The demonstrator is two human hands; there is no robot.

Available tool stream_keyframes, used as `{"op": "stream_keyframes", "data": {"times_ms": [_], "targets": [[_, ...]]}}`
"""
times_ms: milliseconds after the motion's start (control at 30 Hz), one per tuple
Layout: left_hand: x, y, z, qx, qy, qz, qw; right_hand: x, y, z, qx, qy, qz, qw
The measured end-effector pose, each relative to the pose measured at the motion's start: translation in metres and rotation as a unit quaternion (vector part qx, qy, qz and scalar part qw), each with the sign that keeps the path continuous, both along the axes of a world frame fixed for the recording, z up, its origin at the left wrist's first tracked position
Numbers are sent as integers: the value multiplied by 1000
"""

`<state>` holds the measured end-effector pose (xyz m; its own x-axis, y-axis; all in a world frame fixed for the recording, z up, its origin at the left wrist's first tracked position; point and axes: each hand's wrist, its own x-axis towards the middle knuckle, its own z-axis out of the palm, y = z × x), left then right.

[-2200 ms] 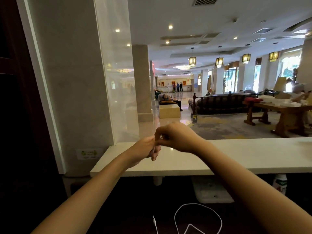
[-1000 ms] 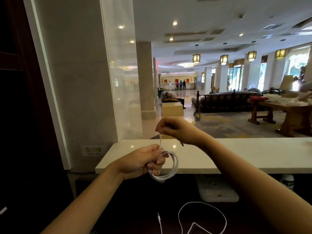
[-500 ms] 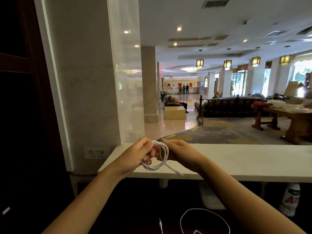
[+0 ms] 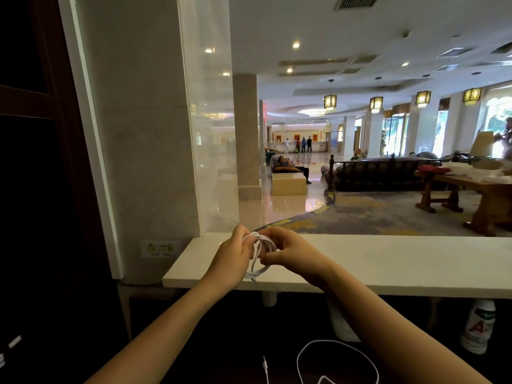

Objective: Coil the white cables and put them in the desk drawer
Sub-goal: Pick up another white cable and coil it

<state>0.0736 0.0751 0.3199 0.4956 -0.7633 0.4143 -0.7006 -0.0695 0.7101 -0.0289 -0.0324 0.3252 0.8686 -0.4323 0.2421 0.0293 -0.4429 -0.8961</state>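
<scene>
Currently: our left hand (image 4: 231,256) and right hand (image 4: 288,252) both pinch the coiled white cable (image 4: 259,263), fingers curled round it, above the white ledge (image 4: 401,261) | second white cable (image 4: 336,342) lies loose, near edge | risk: loops spring apart if either pinch slackens | drawer not visible

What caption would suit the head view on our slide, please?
Left hand and right hand grip a coiled white cable at the counter; a second cable lies loose below.

White ledge (image 4: 388,261); bottle (image 4: 478,331) beneath; wooden table (image 4: 493,189) in lobby beyond.
</scene>
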Motion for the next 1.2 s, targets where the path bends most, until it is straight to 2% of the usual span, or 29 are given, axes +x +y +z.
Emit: {"op": "stream_keyframes", "data": {"times_ms": [100,233,367,500,567,633,733,800,833,867,933,1000,1033,1100,1133,1200], "targets": [[3,-1,2,-7,31,-14,999,3,5,-4,-2,-29,-35,999],[8,-2,2,-7,134,-54,989,7,11,-9,-152,-67,-85,982],[15,-7,2,-4,172,-39,984,9,5,-17,-297,-80,-124,943],[21,-6,-3,28,333,-101,937,7,7,-21,-392,-137,-167,894],[22,-8,-7,20,380,-119,917,6,11,-19,-421,-171,-170,874],[23,-9,-8,15,385,-116,916,4,12,-16,-428,-183,-163,870],[31,-9,-8,45,287,-75,954,-6,6,-3,-378,-193,-162,891],[34,-10,-9,32,263,-54,963,-15,0,7,-379,-171,-103,904],[35,-12,-10,-2,293,-52,955,-19,-2,8,-400,-144,-57,903],[36,-13,-9,-49,353,-56,933,-22,-4,7,-426,-111,-15,898],[38,-15,-5,-142,511,-86,844,-25,-7,0,-462,-42,36,885],[37,-18,-2,-191,624,-120,748,-26,-11,-7,-481,9,32,876],[34,-19,-1,-201,652,-132,719,-25,-13,-10,-485,26,19,874],[26,-24,0,-215,672,-141,694,-20,-13,-14,-459,36,-12,887],[21,-26,0,-224,675,-142,689,-17,-10,-17,-415,34,-32,908],[14,-29,2,-247,673,-143,683,-9,-1,-22,-232,4,-69,970]]}}
